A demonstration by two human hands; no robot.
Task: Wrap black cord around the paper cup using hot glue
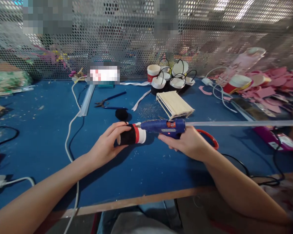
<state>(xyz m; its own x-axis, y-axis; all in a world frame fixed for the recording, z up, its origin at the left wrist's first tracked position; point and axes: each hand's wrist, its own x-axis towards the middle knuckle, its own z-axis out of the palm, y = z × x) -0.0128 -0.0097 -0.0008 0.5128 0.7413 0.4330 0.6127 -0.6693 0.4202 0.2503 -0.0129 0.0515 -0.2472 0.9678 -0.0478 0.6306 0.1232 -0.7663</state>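
Note:
My left hand (112,139) grips a small cup (129,136) lying on its side, black at the left, with a red band and a white end at the right. My right hand (185,141) is wrapped round the handle of a blue glue gun (161,126), a small red light lit on its body. The gun's nozzle points left and meets the upper side of the cup near the red band. A long clear glue stick (244,123) runs out of the gun's rear to the right. Just behind the cup sits a round black piece (121,114).
Behind lie blue-handled pliers (114,107), a cream stick rack (177,103) and several cups with black wire loops (177,83). A white cable (69,136) crosses the left side. Orange-handled scissors (211,138) lie behind my right hand; pink pieces (266,92) are heaped far right.

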